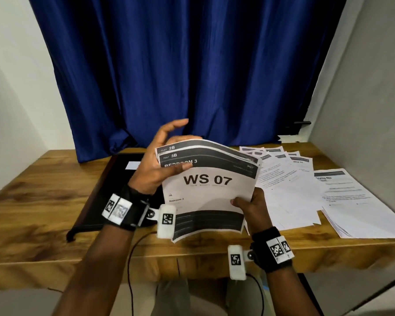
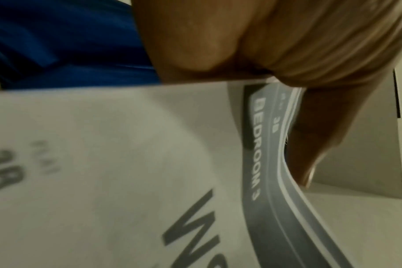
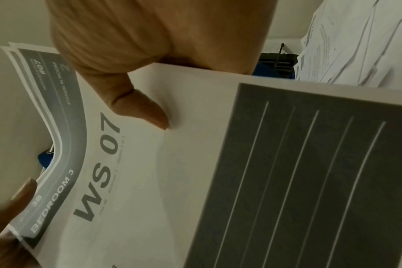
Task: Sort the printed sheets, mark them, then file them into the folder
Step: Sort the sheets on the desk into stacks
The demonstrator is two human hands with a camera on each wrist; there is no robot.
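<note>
We see a wooden counter [image 1: 43, 197], a black folder [image 1: 105, 190] lying left, loose sheets [image 1: 290, 192] fanned right. Above the counter – a held stack of printed sheets [image 1: 205, 192] (top one reads "WS 07"). Left hand [image 1: 155, 165] thumb-pinches its top edge, fingers spread; right hand [image 1: 252, 208] grips its lower corner.

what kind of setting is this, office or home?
Hard to say; probably a small makeshift desk nook. A wooden table stands against a blue curtain between plain walls, with printed sheets spread on it and a black folder lying open.
</note>
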